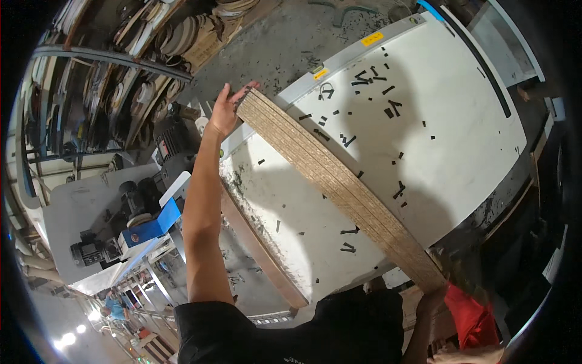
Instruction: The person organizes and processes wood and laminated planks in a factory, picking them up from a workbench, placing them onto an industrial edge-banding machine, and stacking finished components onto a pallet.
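A long stack of particleboard strips (339, 182) lies slantwise between my hands, above a white table top. My left hand (225, 112) is at its far left end, thumb up and the fingers hooked round the end. At the near right end my right hand (431, 297) grips the stack from below; it is in shadow and its fingers are mostly hidden. Black edge-strip offcuts (393, 108) lie scattered over the white table top (461, 164) under and around the stack.
A motorised machine (173, 142) stands to the left, beside racks of curved banding strips (130, 91). A brown board (260, 246) runs along the table's left side. At the lower right are a co-worker's red garment (470, 315) and hand (467, 353).
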